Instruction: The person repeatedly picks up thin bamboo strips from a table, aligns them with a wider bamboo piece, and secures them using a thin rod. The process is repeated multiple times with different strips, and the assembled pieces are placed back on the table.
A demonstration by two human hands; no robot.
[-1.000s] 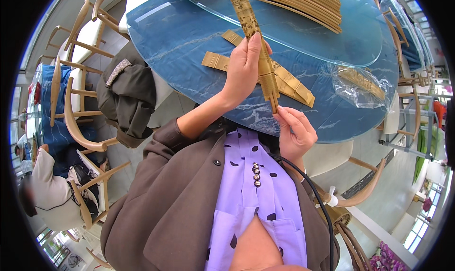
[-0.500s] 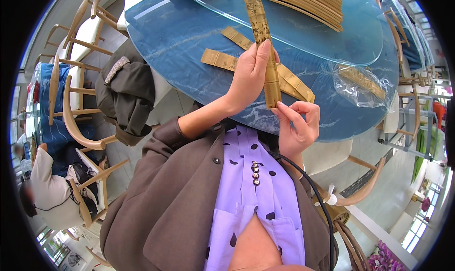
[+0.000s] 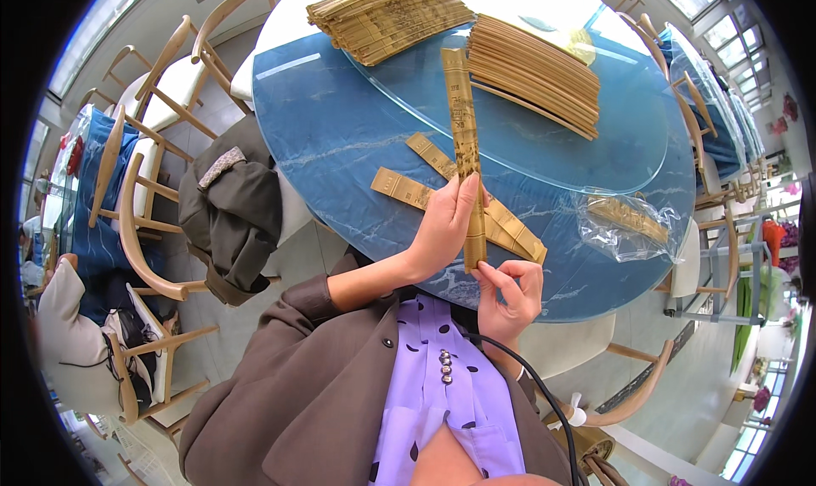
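A long, flat gold strip (image 3: 461, 112) with dark print stands nearly upright in view above the table's near edge. My left hand (image 3: 445, 221) is closed round its lower half, thumb on the front face. At its bottom end, the thumb and forefinger of my right hand (image 3: 511, 301) pinch the corner, the other fingers curled. Behind my hands, two similar strips lie crossed on the table: one strip (image 3: 399, 187) ends at the left, and another strip (image 3: 430, 153) lies a little farther off. Whether the strips are hollow sleeves I cannot tell.
The round table (image 3: 314, 159) has a blue cloth and a glass turntable (image 3: 595, 167). On it rest a pile of gold strips (image 3: 387, 18) and a stack of brown slats (image 3: 535, 73). A clear plastic bag (image 3: 629, 227) lies right. A dark coat (image 3: 234, 214) hangs over a left chair.
The view has tilted up, so the table and hands sit lower and both far stacks show in full. Both hands keep their hold on the gold strip.
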